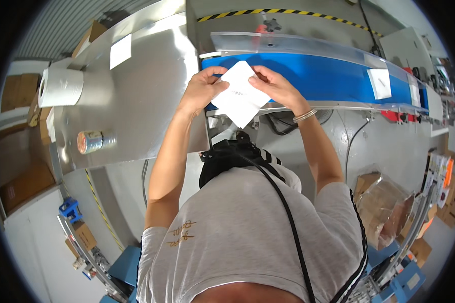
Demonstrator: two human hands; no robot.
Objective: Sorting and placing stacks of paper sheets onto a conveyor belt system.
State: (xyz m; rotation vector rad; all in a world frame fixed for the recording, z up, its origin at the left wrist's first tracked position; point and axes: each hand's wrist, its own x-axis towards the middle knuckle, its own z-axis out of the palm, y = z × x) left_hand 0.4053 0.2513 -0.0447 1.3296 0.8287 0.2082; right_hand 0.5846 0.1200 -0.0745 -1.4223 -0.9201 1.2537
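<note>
Between both hands I hold a flat white packet (241,103), turned corner-up, with a small line of dark print on it. My left hand (203,91) pinches its left corner between thumb and fingers. On the opposite side my right hand (277,88) grips the upper right edge, thumb on the face of the packet. It is held above the near edge of a blue conveyor belt (308,76). Farther right on the belt lies another white packet (379,84) with a small dark mark.
On the steel table (151,91) at left stand a white roll (60,88) and a roll of tape (90,142), with a white sheet (120,52) near the far edge. A clear guard (308,41) runs behind the belt. A plastic-wrapped carton (384,204) sits on the right.
</note>
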